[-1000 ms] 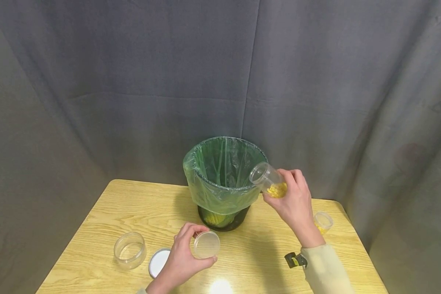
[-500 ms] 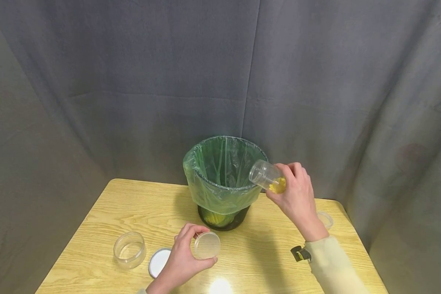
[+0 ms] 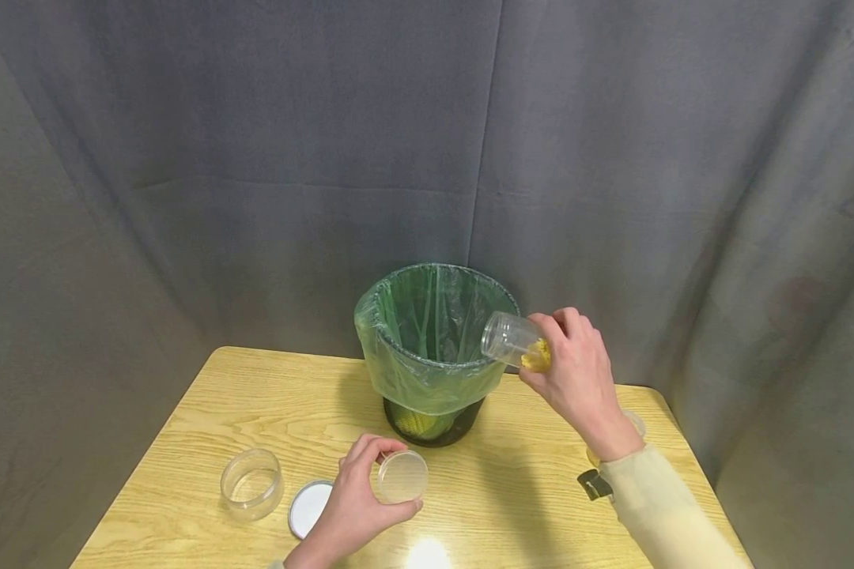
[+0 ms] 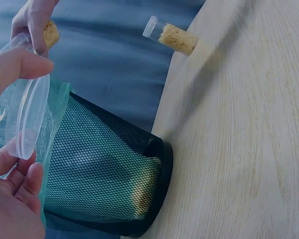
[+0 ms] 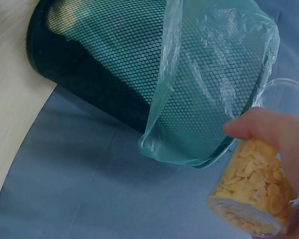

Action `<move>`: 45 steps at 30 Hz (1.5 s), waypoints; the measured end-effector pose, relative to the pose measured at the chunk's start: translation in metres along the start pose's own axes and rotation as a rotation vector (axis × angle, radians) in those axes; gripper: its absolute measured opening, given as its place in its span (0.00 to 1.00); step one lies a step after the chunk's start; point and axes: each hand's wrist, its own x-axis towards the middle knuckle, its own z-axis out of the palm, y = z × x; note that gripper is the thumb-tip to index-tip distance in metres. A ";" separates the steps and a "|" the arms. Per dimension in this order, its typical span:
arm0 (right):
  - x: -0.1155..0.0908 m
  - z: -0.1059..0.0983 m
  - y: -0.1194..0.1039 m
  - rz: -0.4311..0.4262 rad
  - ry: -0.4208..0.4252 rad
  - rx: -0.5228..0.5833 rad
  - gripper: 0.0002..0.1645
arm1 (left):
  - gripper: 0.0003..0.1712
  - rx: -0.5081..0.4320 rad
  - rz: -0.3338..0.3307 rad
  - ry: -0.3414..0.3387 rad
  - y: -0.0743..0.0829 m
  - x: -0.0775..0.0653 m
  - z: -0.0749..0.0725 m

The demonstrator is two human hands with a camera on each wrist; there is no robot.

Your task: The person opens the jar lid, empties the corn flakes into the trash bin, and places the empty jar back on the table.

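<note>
My right hand [image 3: 576, 375] grips a clear plastic jar [image 3: 504, 338], tipped on its side. Its mouth overlaps the right rim of a mesh waste bin [image 4: 99, 164] lined with a green bag [image 3: 427, 383]. Yellow flakes [image 5: 254, 179] lie in the base end of the jar, seen closely in the right wrist view. Lower down, in front of the bin, my left hand [image 3: 352, 506] pinches a translucent round lid [image 3: 402, 476] by its edge, between thumb and fingers. The lid stands on edge in the left wrist view.
At the table's left are an uncovered clear tub [image 3: 251, 484] and a white lid with a grey rim [image 3: 309, 509], partly behind the left hand. A second jar of flakes [image 4: 177, 39] stands at the right, mostly hidden by the right wrist in the head view. Grey curtains [image 3: 327, 158] surround the table.
My right hand has risen and shifted slightly right, turning the jar closer to level. The forearm now covers more of the second jar. My left hand and its lid are nearly still.
</note>
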 end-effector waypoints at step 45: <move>0.021 -0.011 -0.003 -0.188 -0.061 -0.088 0.40 | 0.37 -0.009 -0.005 -0.027 0.000 -0.003 0.001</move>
